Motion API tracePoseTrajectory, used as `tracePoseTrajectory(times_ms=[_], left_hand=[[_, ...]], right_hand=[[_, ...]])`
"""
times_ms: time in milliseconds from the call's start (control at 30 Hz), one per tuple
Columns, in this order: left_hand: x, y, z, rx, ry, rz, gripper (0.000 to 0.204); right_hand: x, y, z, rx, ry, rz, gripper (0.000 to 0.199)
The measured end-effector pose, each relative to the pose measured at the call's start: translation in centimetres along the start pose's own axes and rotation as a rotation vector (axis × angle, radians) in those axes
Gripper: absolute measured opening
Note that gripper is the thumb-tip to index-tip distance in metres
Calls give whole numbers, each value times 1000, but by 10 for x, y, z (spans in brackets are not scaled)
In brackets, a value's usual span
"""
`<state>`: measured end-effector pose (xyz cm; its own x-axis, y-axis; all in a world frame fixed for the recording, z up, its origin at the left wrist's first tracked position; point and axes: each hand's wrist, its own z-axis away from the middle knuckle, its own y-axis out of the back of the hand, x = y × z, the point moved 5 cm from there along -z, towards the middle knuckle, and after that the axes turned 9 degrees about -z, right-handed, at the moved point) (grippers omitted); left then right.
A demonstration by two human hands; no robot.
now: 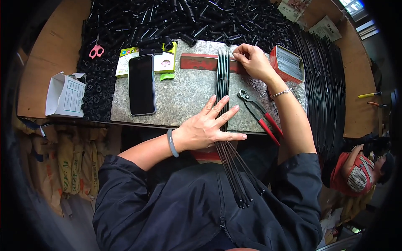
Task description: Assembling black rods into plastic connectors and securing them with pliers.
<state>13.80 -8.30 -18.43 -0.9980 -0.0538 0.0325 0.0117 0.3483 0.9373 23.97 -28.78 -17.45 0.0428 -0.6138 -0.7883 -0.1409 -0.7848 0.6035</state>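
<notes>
A bundle of thin black rods [222,85] runs from a red metal bar [197,62] at the back of the grey board down toward my lap. The rods' lower ends carry small round tips and fan apart over my jacket. Palm down, my left hand [203,127] lies across the rods with its fingers spread. Thumb and fingertips of my right hand [256,62] pinch together beside the rods' upper ends, over the bar; what they hold is too small to make out. Close to my right wrist stands a red tin [289,76] of thin silvery pieces. Red-handled cutting pliers [268,121] lie right of the rods.
A phone [141,85] rests against a green-and-white box [165,62] on the left. Pink scissors [96,51] and a white carton [66,95] lie farther left. Black parts [188,19] heap up behind; long black rods [324,92] pile at right. Another person [356,175] sits far right.
</notes>
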Motion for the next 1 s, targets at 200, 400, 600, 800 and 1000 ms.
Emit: tracePoseTrajectory(times_ms=[200,400,600,800,1000], left_hand=[[0,0,1,8,12,15,63],[0,1,0,16,22,7,59],[-1,0,1,14,21,-7,59],[-1,1,-1,16,18,-6,60],[-1,1,-1,21,20,-16,61]], right_hand=[[4,-2,-1,-22,-18,-21,14],[6,-2,-3,-13,-44,-23,14],[1,0,-4,-18,-75,-62,14],[6,0,-4,-27,-72,-68,14],[2,1,-1,23,-55,-45,15]])
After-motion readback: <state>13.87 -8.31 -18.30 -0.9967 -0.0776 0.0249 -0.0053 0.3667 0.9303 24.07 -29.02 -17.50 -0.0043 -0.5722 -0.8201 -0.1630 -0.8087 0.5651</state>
